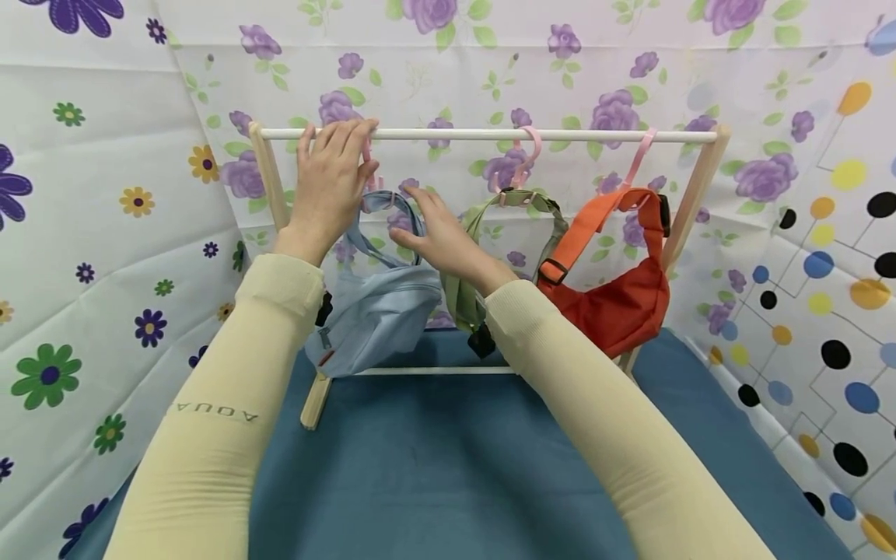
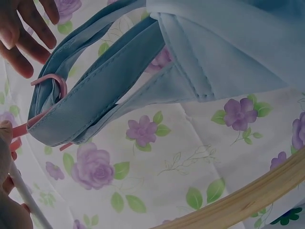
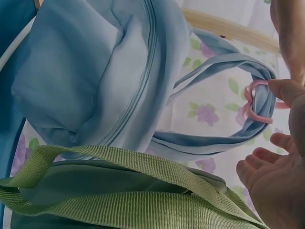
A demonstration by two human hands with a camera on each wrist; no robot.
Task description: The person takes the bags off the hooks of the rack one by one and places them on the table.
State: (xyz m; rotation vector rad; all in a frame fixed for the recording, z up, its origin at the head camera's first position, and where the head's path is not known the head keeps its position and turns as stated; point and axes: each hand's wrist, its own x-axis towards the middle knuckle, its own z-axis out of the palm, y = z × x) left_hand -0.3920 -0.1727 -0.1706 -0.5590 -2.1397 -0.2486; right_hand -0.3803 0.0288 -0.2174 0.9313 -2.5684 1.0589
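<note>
At the left end of the white rod (image 1: pixel 448 134), my left hand (image 1: pixel 332 179) curls its fingers over the top. Its thumb lies against a pink hanger (image 2: pixel 21 130) just below the rod. From that hanger, by its looped straps (image 2: pixel 90 114), hangs a light blue bag (image 1: pixel 392 307) with a zipper. My right hand (image 1: pixel 444 237) is held beside the straps, fingers spread and nothing in its grasp. In the right wrist view, the right thumb (image 3: pixel 286 90) overlaps the hanger's edge. The hanger's upper hook is mostly hidden behind the left hand.
A green bag's strap (image 1: pixel 462 299) hangs on a second pink hanger (image 1: pixel 528 155), right behind my right wrist. Farther right an orange-red bag (image 1: pixel 616 307) hangs on a third. Wooden posts (image 1: pixel 693 202) carry the rod above blue cloth (image 1: pixel 434 467). Patterned sheets surround the rack.
</note>
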